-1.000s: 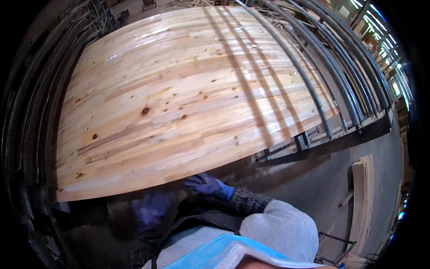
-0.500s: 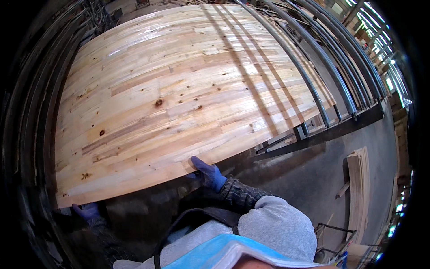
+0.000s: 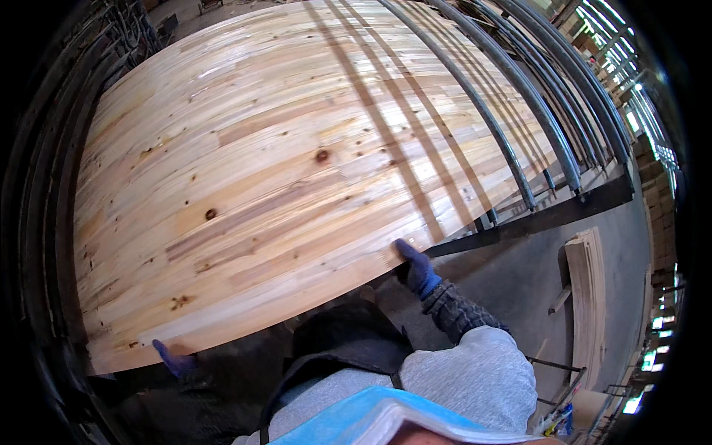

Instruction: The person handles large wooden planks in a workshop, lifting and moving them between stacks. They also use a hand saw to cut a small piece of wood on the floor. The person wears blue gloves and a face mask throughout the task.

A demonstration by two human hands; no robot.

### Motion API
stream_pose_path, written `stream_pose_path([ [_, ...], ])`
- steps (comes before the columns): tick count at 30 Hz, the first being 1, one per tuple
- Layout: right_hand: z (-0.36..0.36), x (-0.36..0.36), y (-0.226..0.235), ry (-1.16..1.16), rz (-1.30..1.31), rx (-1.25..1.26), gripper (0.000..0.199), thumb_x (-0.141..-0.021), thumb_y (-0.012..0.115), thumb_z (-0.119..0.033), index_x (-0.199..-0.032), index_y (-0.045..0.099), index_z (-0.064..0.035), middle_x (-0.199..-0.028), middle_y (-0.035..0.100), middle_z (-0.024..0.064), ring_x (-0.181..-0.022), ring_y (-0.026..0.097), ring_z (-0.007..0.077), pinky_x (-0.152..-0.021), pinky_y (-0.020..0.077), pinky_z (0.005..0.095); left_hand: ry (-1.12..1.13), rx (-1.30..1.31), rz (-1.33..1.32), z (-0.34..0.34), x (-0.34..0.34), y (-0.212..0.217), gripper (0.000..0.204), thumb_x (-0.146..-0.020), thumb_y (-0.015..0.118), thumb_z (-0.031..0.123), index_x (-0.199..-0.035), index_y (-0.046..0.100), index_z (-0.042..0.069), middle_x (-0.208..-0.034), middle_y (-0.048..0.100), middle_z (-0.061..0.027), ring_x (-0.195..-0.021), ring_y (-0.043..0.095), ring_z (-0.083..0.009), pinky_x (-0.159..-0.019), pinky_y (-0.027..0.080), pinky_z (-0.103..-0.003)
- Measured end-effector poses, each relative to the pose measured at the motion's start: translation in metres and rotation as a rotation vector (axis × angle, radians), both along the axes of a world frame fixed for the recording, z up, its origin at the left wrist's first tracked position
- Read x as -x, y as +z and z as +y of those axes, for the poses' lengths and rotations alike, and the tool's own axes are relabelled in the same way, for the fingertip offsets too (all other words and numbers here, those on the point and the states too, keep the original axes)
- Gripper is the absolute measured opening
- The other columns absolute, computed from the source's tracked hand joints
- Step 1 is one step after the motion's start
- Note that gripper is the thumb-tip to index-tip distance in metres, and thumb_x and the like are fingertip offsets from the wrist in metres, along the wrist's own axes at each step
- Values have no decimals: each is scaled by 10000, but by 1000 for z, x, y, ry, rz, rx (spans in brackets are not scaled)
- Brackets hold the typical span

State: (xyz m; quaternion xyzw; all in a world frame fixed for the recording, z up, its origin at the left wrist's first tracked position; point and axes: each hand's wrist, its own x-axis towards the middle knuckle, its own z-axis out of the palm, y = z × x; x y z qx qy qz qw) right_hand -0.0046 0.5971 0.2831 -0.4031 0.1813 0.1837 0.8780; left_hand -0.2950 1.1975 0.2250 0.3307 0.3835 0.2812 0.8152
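The panel (image 3: pixel 282 170) lies right in front of me — pale, knotty, glossy in patches, striped with shadow — far right under bars (image 3: pixel 512 157); my left hand (image 3: pixel 176 361) and right hand (image 3: pixel 417 269) grip its near edge.

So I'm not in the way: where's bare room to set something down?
Between dark bars at left and long grey metal bars at right, the knotty pale-wood panel is bare in its middle; both rows look crowded. Grey floor is bare between the purple-gloved right hand and pale stacked boards.
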Motion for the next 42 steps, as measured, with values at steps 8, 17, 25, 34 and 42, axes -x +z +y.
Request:
stream_pose_path([
  [8,71,66,43,151,137,-239,542,-881,663,-284,-1320,461,-40,-1281,550,128,-1195,519,281,-1057,404,429,-174,334,-287,-165,-79,88,699,-913,543,535,-1381,399,36,-1373,475,-126,-1260,435,-274,-1106,337,-403],
  [17,91,79,46,30,102,-335,378,-936,573,-195,-1254,496,-4,-1219,581,131,-1103,561,252,-999,450,395,-417,1106,-283,-228,-88,165,586,-882,671,306,-1330,445,3,-1320,513,-160,-1210,489,-313,-1067,383,-425],
  [25,20,66,60,-428,-93,15,779,-766,692,-548,-1352,432,-107,-1348,458,84,-1222,440,295,-1005,408,479,71,116,-374,14,33,191,829,-856,558,619,-1452,317,96,-1446,380,-157,-1306,387,-366,-1077,354,-498],
  [34,194,164,113,38,223,-393,559,-829,685,-407,-1255,519,-84,-1225,579,127,-1111,544,284,-909,495,437,-197,478,-421,-56,9,191,650,-894,611,484,-1368,404,90,-1371,464,-129,-1266,444,-309,-1069,384,-472],
  [42,317,203,155,47,206,-383,452,-896,629,-356,-1254,527,-99,-1237,591,98,-1129,570,272,-924,513,437,-949,387,-264,-24,39,246,520,-943,567,209,-1390,371,28,-1385,466,-166,-1291,447,-292,-1103,354,-427],
])
